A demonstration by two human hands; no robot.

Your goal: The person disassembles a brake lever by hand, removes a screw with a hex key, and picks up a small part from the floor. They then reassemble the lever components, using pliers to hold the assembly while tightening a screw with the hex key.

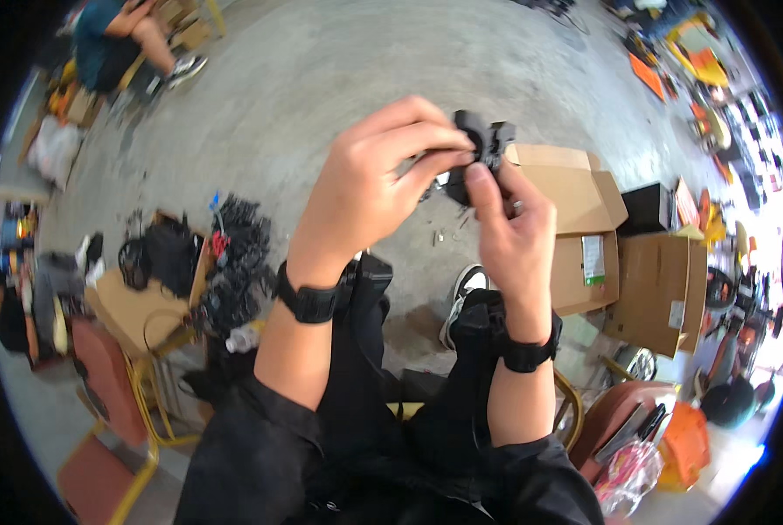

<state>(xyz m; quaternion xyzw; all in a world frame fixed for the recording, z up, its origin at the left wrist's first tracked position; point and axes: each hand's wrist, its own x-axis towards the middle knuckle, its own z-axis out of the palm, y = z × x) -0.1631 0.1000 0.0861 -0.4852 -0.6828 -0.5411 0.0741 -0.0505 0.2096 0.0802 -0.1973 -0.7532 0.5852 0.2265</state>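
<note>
Between my two hands, raised above my knees, is a small black plastic part with a rounded lobe and a second block on its right; its exact kind I cannot make out. My left hand pinches its left side with thumb and fingers. On the other side my right hand is closed round the lower right of the part, thumb along the front. Black straps with square modules circle both wrists. The fingertips hide much of the part.
Right of my hands stand an open cardboard box and a taller carton. A heap of black parts lies on the left, near a cardboard box. Chairs flank me. Another person sits far left.
</note>
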